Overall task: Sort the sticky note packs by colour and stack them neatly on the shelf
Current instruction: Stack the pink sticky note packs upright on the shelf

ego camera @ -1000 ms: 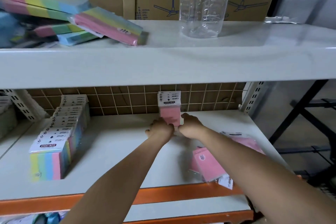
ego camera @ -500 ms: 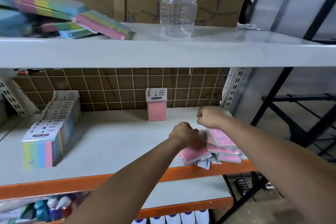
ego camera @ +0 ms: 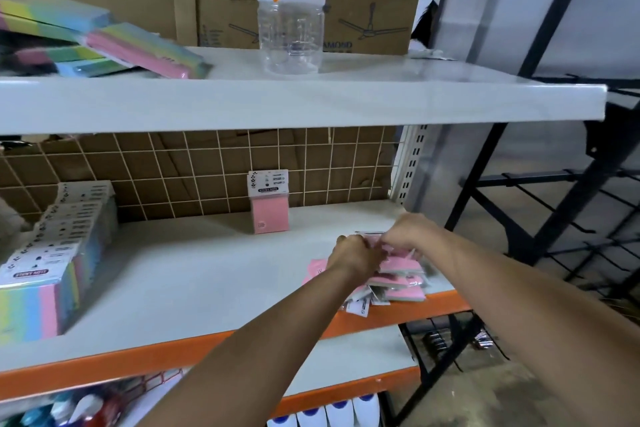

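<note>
- Lying in a loose heap at the near right of the middle shelf, against its orange front edge, the pink sticky note packs are seen overlapping at odd angles.
- The heap is reached into by both hands: the left hand and the right hand are curled over its far side, apparently pinching a pack, though the grasp is blurred.
- One pink pack is stood upright at the far middle, against the wire grid.
- A neat row of rainbow packs is set at the left.
- The packs are judged light, fairly stiff, and slippery in clear wrap; the flat sides or card header look best to hold.
- More rainbow packs and a clear bottle are kept on the shelf above.
</note>
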`<state>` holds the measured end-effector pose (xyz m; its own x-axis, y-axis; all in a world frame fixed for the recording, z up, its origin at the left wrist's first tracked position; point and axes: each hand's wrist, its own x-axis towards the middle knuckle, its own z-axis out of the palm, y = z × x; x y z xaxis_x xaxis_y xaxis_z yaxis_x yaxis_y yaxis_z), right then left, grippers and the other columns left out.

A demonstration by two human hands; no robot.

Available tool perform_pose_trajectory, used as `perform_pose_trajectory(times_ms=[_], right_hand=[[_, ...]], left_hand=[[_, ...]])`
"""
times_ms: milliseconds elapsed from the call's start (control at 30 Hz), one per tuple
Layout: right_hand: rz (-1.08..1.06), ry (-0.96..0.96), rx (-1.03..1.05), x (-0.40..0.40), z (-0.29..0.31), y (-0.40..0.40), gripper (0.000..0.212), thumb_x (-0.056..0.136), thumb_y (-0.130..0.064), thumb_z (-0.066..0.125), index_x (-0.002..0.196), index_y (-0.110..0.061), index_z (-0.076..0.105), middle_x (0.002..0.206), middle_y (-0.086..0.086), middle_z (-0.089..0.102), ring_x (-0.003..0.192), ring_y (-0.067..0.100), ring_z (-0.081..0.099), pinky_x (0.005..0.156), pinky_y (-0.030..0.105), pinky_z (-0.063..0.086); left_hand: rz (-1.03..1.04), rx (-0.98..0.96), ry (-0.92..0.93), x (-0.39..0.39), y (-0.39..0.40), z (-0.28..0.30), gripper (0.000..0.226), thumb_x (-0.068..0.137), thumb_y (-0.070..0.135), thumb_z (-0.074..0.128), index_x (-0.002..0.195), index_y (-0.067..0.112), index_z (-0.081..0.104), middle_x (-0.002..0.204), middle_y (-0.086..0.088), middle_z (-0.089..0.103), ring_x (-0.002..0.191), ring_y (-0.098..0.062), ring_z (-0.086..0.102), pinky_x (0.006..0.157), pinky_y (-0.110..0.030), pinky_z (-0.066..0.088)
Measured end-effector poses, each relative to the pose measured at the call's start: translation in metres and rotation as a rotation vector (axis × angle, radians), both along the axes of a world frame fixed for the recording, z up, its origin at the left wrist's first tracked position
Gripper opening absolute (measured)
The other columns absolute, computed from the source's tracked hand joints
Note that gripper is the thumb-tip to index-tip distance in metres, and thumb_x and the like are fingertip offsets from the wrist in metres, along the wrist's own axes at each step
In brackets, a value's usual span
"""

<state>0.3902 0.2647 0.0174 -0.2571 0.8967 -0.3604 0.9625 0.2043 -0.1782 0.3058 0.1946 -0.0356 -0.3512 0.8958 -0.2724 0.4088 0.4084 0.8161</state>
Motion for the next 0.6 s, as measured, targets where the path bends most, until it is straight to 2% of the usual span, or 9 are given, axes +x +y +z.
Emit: perform_pose_trajectory(times_ms=[67, 100, 167, 233, 333, 400, 467, 533, 600], right_hand=[[0.009, 0.012, 0.010, -0.002, 0.002, -0.002, 0.026, 0.093, -0.030, 0.057, 0.103, -0.010, 0.069, 0.108, 0.010, 0.067, 0.099, 0.022, 0.065, 0.085, 0.031, 0.055], [-0.009, 0.040, 0.000, -0.003, 0.003, -0.002, 0.018, 0.091, -0.026, 0.059, 0.093, -0.012, 0.068, 0.103, 0.009, 0.067, 0.093, 0.022, 0.065, 0.075, 0.031, 0.055], [-0.063, 0.162, -0.021, -0.006, 0.002, 0.000, 0.013, 0.085, -0.021, 0.063, 0.074, -0.016, 0.058, 0.093, 0.008, 0.062, 0.082, 0.023, 0.059, 0.058, 0.028, 0.047], [-0.061, 0.192, -0.044, -0.016, 0.006, -0.002, 0.014, 0.088, -0.023, 0.061, 0.078, -0.014, 0.058, 0.093, 0.008, 0.063, 0.081, 0.024, 0.060, 0.061, 0.028, 0.047], [-0.029, 0.127, -0.041, -0.037, 0.012, -0.010, 0.031, 0.097, -0.032, 0.048, 0.101, -0.008, 0.068, 0.099, 0.009, 0.072, 0.087, 0.022, 0.071, 0.073, 0.024, 0.053], [-0.024, 0.144, 0.007, -0.049, 0.012, -0.011, 0.028, 0.095, -0.031, 0.050, 0.094, -0.010, 0.069, 0.084, 0.006, 0.072, 0.071, 0.016, 0.070, 0.050, 0.014, 0.048], [-0.051, 0.145, 0.024, -0.063, 0.007, -0.014, 0.023, 0.091, -0.033, 0.055, 0.081, -0.014, 0.064, 0.067, 0.002, 0.062, 0.055, 0.013, 0.059, 0.031, 0.010, 0.032], [-0.042, 0.172, -0.014, -0.080, -0.001, -0.014, 0.021, 0.088, -0.031, 0.059, 0.078, -0.013, 0.059, 0.064, 0.004, 0.057, 0.061, 0.018, 0.060, 0.041, 0.015, 0.040], [-0.034, 0.203, -0.057, -0.097, -0.009, -0.016, 0.023, 0.087, -0.027, 0.062, 0.073, -0.011, 0.053, 0.072, 0.007, 0.060, 0.066, 0.021, 0.061, 0.053, 0.023, 0.046]], left_hand=[[-0.003, -0.012, 0.077, 0.001, 0.001, -0.002, 0.031, 0.087, 0.043, 0.055, 0.104, 0.018, 0.067, 0.113, -0.013, 0.057, 0.101, -0.032, 0.061, 0.086, -0.038, 0.053], [0.000, -0.007, 0.104, 0.001, 0.000, -0.001, 0.035, 0.088, 0.041, 0.054, 0.113, 0.019, 0.064, 0.119, -0.011, 0.053, 0.109, -0.033, 0.055, 0.091, -0.037, 0.050], [0.046, 0.023, 0.074, -0.002, -0.001, 0.004, 0.040, 0.086, 0.039, 0.055, 0.118, 0.015, 0.061, 0.124, -0.011, 0.051, 0.113, -0.034, 0.052, 0.095, -0.037, 0.047], [0.098, 0.042, 0.086, -0.008, -0.002, 0.008, 0.043, 0.085, 0.040, 0.058, 0.118, 0.014, 0.059, 0.123, -0.013, 0.055, 0.111, -0.033, 0.054, 0.091, -0.035, 0.047], [0.152, 0.094, 0.065, -0.024, -0.007, 0.016, 0.038, 0.088, 0.032, 0.061, 0.119, 0.011, 0.056, 0.121, -0.014, 0.061, 0.111, -0.032, 0.057, 0.087, -0.031, 0.044], [0.192, 0.103, 0.055, -0.038, -0.012, 0.016, 0.035, 0.092, 0.022, 0.054, 0.124, 0.008, 0.052, 0.124, -0.017, 0.060, 0.114, -0.033, 0.056, 0.086, -0.030, 0.043], [0.243, 0.081, 0.062, -0.051, -0.018, 0.017, 0.038, 0.094, 0.021, 0.050, 0.129, 0.005, 0.047, 0.128, -0.019, 0.057, 0.116, -0.034, 0.054, 0.088, -0.032, 0.043], [0.272, 0.054, 0.033, -0.062, -0.022, 0.016, 0.045, 0.093, 0.025, 0.054, 0.131, 0.002, 0.044, 0.129, -0.019, 0.057, 0.117, -0.033, 0.054, 0.089, -0.032, 0.043], [0.266, 0.000, 0.034, -0.073, -0.027, 0.015, 0.054, 0.088, 0.029, 0.065, 0.130, 0.001, 0.043, 0.129, -0.015, 0.056, 0.117, -0.031, 0.054, 0.095, -0.034, 0.044]])
